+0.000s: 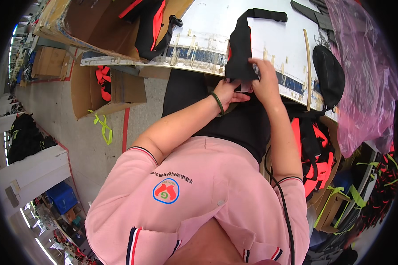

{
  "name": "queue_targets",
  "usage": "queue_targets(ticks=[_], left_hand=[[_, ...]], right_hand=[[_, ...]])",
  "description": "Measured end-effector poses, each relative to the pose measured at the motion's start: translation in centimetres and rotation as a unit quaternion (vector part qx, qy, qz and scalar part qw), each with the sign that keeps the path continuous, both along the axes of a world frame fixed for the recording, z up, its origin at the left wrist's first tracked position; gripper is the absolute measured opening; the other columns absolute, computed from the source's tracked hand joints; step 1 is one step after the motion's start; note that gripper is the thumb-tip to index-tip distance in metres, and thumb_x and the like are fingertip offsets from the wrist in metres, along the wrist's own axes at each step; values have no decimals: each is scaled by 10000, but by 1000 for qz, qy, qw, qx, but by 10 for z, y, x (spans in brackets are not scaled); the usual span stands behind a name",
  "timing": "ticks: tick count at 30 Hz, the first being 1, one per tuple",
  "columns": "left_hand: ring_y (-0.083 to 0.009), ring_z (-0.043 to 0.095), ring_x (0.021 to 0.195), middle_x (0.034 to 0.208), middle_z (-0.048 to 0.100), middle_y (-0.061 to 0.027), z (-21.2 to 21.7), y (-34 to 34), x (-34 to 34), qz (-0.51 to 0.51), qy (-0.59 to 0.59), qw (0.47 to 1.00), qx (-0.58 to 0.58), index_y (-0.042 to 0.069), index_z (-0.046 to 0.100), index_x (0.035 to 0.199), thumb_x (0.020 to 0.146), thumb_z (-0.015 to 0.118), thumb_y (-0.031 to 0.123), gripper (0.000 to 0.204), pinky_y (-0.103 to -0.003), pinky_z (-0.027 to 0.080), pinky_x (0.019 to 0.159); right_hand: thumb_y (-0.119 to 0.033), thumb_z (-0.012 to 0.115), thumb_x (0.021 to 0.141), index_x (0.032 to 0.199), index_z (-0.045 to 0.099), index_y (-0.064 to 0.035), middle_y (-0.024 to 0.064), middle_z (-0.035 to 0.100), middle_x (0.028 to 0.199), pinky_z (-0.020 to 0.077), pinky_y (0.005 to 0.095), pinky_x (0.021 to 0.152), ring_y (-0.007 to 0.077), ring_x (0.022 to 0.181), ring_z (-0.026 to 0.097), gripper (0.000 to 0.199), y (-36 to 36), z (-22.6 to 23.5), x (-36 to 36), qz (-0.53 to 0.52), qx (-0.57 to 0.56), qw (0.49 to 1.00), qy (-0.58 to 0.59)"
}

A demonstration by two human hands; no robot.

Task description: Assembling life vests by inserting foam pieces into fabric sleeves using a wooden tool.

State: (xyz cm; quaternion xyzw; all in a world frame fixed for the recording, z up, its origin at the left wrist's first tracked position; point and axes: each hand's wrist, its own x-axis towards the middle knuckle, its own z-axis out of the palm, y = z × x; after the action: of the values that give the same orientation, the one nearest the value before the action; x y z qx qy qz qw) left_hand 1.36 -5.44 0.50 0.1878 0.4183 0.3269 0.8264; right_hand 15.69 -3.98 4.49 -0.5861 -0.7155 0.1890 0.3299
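A black fabric piece with a strap (pixel 240 46) hangs over the near edge of the white worktable (pixel 216 22). My left hand (pixel 229 93) grips its lower end from below, a green bangle on that wrist. My right hand (pixel 263 78) pinches the same lower end from the right, next to a small white tag. The two hands touch each other at the table's edge, above my lap.
A thin wooden stick (pixel 308 66) and a black pouch (pixel 329 73) lie at the table's right, beside a pink plastic bag (pixel 362 66). Red and black fabric items (pixel 316 152) fill a box at my right. Open cardboard boxes (pixel 104 90) stand on the floor to the left.
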Motion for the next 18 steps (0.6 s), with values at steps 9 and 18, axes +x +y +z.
queue_targets(ticks=[9,18], left_hand=[[-250,650,677,893,626,-149,39,33,4,1,3,1000,18,37,494,1093,956,392,213,245,-359,558,624],[-238,653,757,913,625,-124,7,6,-9,-29,79,996,21,73,482,1131,930,443,187,235,-335,562,611]], right_hand=[[45,484,710,988,629,-70,114,629,902,479,332,757,266,821,603,334,54,56,-6,7,7,999,-31],[-160,574,839,1068,614,-37,142,645,978,465,313,808,246,905,612,262,33,45,-8,179,-196,964,6]])
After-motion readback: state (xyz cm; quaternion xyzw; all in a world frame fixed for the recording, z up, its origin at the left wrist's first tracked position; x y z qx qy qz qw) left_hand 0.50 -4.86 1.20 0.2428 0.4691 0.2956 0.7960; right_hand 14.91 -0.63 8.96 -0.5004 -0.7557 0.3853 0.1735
